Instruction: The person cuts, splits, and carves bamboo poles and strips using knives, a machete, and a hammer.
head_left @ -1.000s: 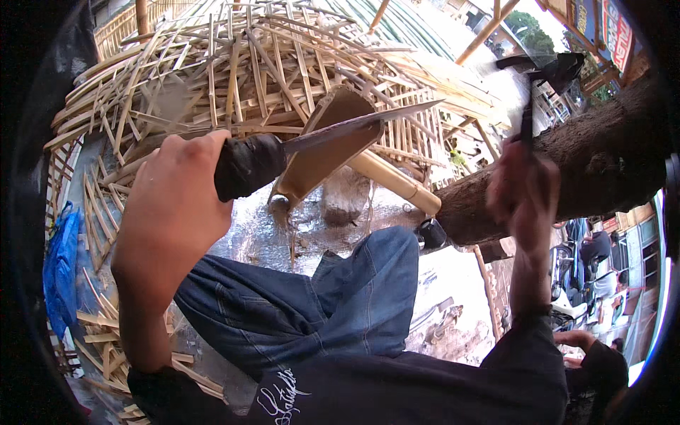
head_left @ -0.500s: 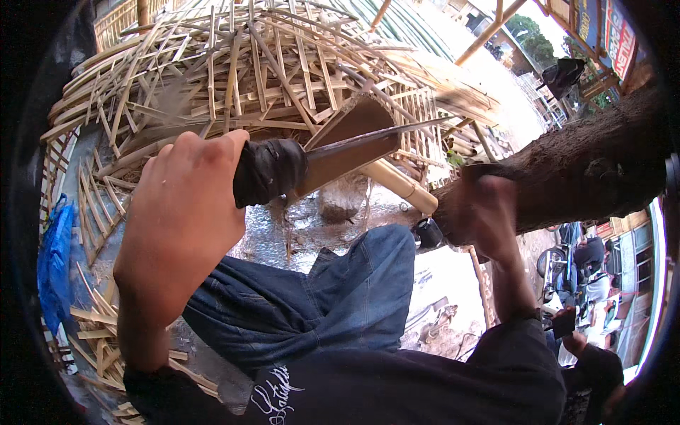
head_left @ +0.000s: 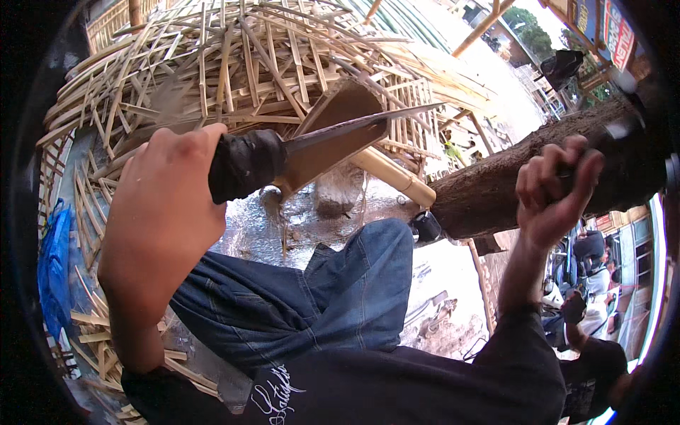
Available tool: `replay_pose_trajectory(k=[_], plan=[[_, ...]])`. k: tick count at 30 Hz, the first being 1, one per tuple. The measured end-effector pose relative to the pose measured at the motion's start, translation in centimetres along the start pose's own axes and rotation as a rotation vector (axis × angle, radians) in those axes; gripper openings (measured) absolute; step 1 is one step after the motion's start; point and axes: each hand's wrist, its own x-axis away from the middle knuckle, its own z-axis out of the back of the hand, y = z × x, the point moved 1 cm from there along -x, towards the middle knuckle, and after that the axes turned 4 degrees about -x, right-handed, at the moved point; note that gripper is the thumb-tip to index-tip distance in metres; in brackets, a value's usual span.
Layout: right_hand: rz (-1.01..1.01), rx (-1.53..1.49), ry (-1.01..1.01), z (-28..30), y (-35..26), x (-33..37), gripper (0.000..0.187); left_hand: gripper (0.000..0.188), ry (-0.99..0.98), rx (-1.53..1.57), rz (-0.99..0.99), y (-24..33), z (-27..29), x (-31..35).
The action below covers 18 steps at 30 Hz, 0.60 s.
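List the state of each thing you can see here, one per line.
Left hand: closed around the knife handle.
Knife: held up, blade pointing right, clear of the log.
Right hand: fist closed on a dark object against the log.
Log: lying tilted, bark on.
Bamboo strips: heaped loose behind.
Bamboo pole: lying beside the log.

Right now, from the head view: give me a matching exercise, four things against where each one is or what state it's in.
Things:
1. knife
2. log
3. blue sheet
4. bamboo strips

Places or states:
A. crumpled at the far left edge
B. piled in a criss-cross heap at the top
C. gripped by its black handle in the left hand
D. slanting in from the right, behind the clenched right hand

Pairs: 1-C, 2-D, 3-A, 4-B
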Motion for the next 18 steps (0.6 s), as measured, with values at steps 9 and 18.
replay_pose_trajectory(k=[9, 18], plan=[[0.03, 0.032, 0.191, -0.3, 0.4, -1.3, 0.039, 0.057, -0.047, -0.011, 0.065, -0.1, 0.3, -0.5], [0.041, 0.119, 0.141, 0.0, 1.0, -0.9, 0.044, 0.055, 0.018, 0.024, 0.04, -0.8, -0.1, -0.1]])
